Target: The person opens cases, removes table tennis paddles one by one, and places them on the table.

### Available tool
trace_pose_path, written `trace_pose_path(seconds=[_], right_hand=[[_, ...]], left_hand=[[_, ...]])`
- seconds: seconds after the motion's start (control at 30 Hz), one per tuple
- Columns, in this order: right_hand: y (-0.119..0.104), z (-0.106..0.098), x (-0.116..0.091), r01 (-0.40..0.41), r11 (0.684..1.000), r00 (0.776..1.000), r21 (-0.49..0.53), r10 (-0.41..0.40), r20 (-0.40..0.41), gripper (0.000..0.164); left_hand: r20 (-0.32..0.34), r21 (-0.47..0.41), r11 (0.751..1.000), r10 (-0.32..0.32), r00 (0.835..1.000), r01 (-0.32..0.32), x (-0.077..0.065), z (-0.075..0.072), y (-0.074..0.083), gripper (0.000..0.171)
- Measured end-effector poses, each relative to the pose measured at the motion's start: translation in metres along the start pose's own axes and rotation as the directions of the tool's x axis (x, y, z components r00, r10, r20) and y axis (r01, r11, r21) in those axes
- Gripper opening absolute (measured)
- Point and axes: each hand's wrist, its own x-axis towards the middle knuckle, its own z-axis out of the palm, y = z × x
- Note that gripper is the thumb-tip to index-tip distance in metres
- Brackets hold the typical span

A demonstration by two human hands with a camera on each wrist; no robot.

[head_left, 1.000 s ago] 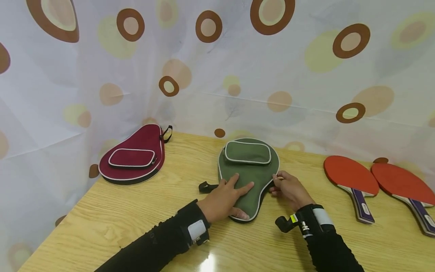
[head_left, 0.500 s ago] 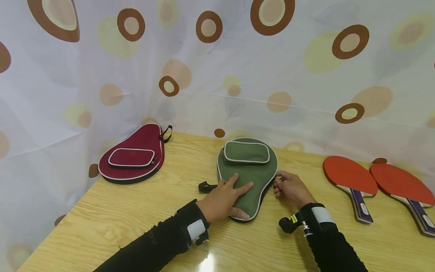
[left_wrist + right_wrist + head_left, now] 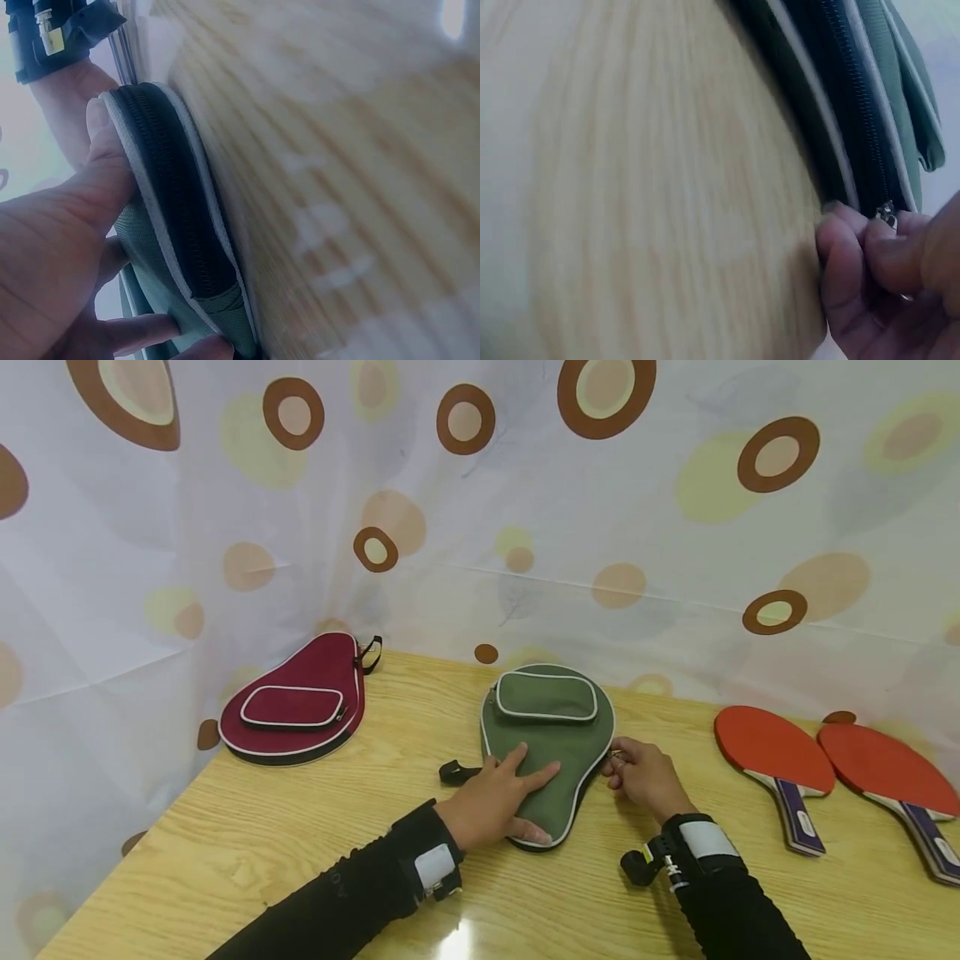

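Observation:
A green table tennis bat case (image 3: 540, 743) lies flat on the table, pocket side up and narrow end toward me. My left hand (image 3: 487, 806) presses on its lower half with fingers spread, and the thumb sits at the narrow end's edge. At the case's right edge, my right hand (image 3: 648, 779) pinches the zipper pull (image 3: 886, 216) between thumb and curled fingers, as the right wrist view shows. Dark zipper tape (image 3: 176, 187) runs round the side of the case between two white piped edges.
A maroon bat case (image 3: 296, 702) with a wrist loop lies at the back left. Two red table tennis bats (image 3: 772, 747) lie side by side on the right. A patterned curtain (image 3: 480, 510) hangs behind the wooden table (image 3: 322, 818).
My right hand has shifted slightly right, its fingertips now overlapping the case edge less than a second ago. My left hand and the green case stay in place.

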Motion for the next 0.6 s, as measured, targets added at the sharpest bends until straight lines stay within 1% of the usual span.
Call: trace_pose_path(seconds=[0.1,0.2,0.27,0.3,0.37,0.43,0.47,0.53,0.57,0.6], right_hand=[[-0.002,0.003,0.001,0.023,0.998,0.997,-0.062,-0.027,-0.07,0.025],[-0.007,0.005,0.001,0.043,0.987,0.985,-0.154,-0.068,-0.159,0.023],[-0.009,0.007,0.0,0.036,0.98,0.975,-0.198,-0.078,-0.21,0.023],[-0.01,0.008,0.001,0.03,0.977,0.97,-0.212,-0.08,-0.228,0.024],[-0.01,0.009,0.001,0.017,0.978,0.966,-0.208,-0.069,-0.248,0.026],[-0.009,0.008,0.003,0.01,0.988,0.975,-0.157,-0.045,-0.216,0.026],[-0.008,0.007,0.003,0.007,0.995,0.984,-0.098,-0.024,-0.174,0.026],[-0.005,0.002,0.005,-0.023,0.999,0.998,0.041,0.026,-0.057,0.03],[-0.004,0.0,0.005,-0.052,0.993,0.999,0.107,0.052,0.007,0.032],[-0.003,-0.003,0.005,-0.088,0.982,0.995,0.168,0.078,0.07,0.034]], left_hand=[[0.009,-0.011,1.0,-0.017,1.0,0.017,-0.001,-0.001,0.0,0.086],[0.012,-0.024,0.999,-0.036,0.999,0.036,0.0,-0.002,0.001,0.086],[0.012,-0.028,0.998,-0.052,0.999,0.052,0.0,-0.002,0.002,0.086],[0.01,-0.031,0.998,-0.057,0.998,0.058,0.001,-0.001,0.002,0.086],[0.006,-0.037,0.997,-0.066,0.998,0.066,0.001,0.0,0.002,0.086],[0.004,-0.039,0.997,-0.072,0.997,0.072,0.002,0.001,0.003,0.086],[0.002,-0.039,0.996,-0.074,0.997,0.074,0.002,0.002,0.003,0.086],[0.001,-0.043,0.996,-0.079,0.997,0.079,0.002,0.004,0.003,0.086],[0.001,-0.045,0.996,-0.081,0.997,0.081,0.002,0.004,0.003,0.086],[0.0,-0.048,0.995,-0.084,0.996,0.084,0.002,0.005,0.003,0.086]])
